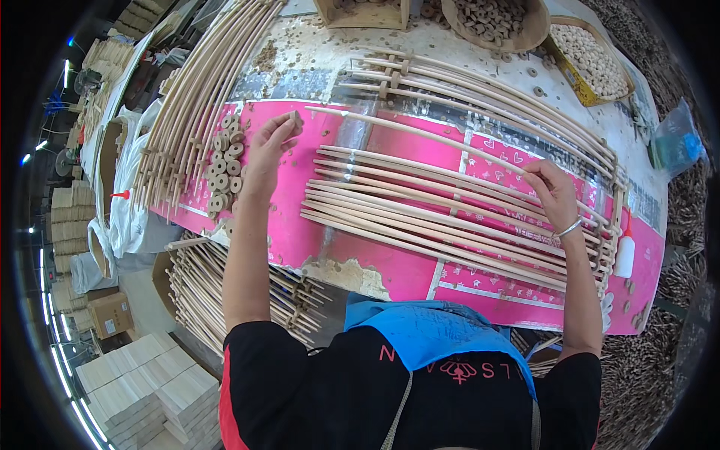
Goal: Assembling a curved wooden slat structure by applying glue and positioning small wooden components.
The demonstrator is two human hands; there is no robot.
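Observation:
Between the fingertips of my left hand (271, 146) is a small round wooden piece (297, 118), partly covered by the fingers. It is near the left end of a long thin wooden rod (427, 132), with a gap between them. My right hand (552, 192) grips that rod toward its other end. Below it, several more wooden rods (405, 196) lie side by side on the pink table cover (289, 236), their right ends among small wooden pieces. Left of them is a pile of wooden discs with centre holes (220, 169).
A white bottle with a red tip (625, 255) stands right of the rods. More rods (480, 100) lie beyond, and a bundle (199, 97) leans at the left. A round container of wooden rings (491, 19) and a yellow box of pale pieces (589, 64) are at the back.

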